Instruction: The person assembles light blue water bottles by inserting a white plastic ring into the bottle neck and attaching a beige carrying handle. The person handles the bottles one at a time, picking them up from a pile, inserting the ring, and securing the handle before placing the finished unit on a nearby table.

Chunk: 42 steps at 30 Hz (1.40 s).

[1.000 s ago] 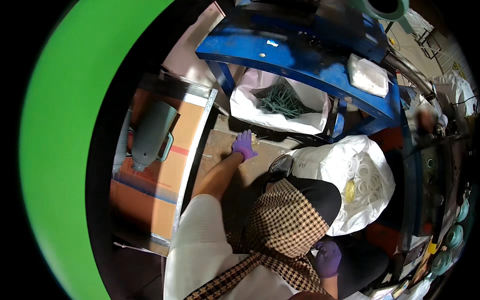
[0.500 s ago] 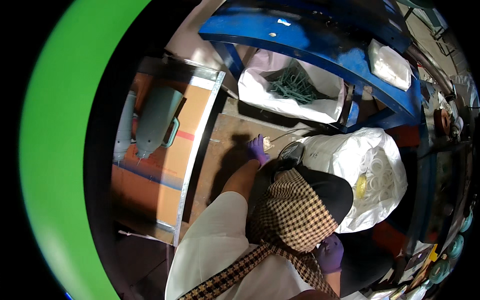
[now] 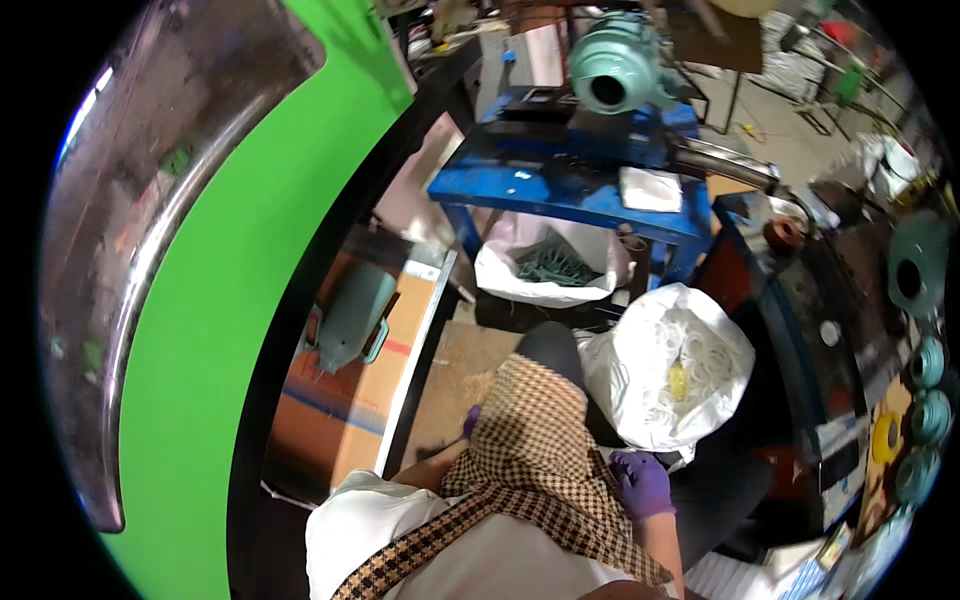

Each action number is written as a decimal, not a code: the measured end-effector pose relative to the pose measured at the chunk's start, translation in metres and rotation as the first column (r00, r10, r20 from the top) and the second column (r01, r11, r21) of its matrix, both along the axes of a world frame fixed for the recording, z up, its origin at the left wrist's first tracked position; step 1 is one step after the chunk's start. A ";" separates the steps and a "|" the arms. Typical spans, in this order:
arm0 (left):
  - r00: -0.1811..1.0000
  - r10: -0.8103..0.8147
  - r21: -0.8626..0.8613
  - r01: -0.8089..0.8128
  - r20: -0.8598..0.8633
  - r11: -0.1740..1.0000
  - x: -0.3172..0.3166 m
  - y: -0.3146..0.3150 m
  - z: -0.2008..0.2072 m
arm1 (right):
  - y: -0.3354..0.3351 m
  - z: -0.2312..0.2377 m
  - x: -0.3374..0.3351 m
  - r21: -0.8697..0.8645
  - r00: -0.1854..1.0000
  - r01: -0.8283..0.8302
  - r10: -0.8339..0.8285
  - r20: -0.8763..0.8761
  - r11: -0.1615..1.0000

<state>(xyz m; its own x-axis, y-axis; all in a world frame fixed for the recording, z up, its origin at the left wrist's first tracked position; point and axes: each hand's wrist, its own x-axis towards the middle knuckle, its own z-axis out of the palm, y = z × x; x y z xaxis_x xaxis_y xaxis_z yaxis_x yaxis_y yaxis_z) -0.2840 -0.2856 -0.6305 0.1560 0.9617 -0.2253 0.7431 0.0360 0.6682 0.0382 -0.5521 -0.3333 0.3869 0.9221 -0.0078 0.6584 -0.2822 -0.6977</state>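
Observation:
My right hand (image 3: 643, 485), in a purple glove, is beside the checked apron (image 3: 530, 410) over my lap, just below the white sack (image 3: 622, 425). Its fingers curl inward, and anything inside them is hidden. Of my left hand (image 3: 471, 421), also gloved in purple, only a sliver shows low between the apron and the brown board on the floor; its fingers are out of sight. Many white plastic rings (image 3: 705, 350) fill the open sack, with a yellow bundle (image 3: 678, 382) among them.
A second white sack with dark green strips (image 3: 558, 262) stands under the blue bench (image 3: 570, 190). On the bench are a green machine casing (image 3: 612, 75) and a white packet (image 3: 650, 189). To my left, a crate holds a grey-green casing (image 3: 355, 315) beside a green machine panel (image 3: 220, 330).
The view has tilted up, bringing in more of the bench and room. My left hand has drawn back toward me from the floor, leaving the pale thing by it out of sight.

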 end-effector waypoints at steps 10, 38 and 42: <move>0.700 0.148 -0.417 0.231 0.699 0.879 -0.007 0.088 0.061 | -0.013 0.054 0.019 0.257 0.985 -0.010 -0.035 0.170 0.966; -0.264 -0.883 0.580 0.815 0.387 0.011 0.237 -0.112 0.564 | -0.146 0.236 -0.054 0.807 0.945 0.078 -0.301 0.127 0.585; 0.030 -0.792 0.381 0.865 0.610 0.326 0.283 -0.045 0.566 | -0.332 0.185 -0.080 0.541 -0.019 0.760 -0.820 0.572 0.360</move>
<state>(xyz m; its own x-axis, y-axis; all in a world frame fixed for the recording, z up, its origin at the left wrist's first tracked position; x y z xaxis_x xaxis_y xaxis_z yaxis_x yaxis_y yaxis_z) -0.0012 -0.3310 -0.0648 0.9494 0.0741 0.3052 -0.2813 -0.2316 0.9313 -0.0415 -0.8840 -0.1484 0.6986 0.0116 0.7154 0.2267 -0.9520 -0.2059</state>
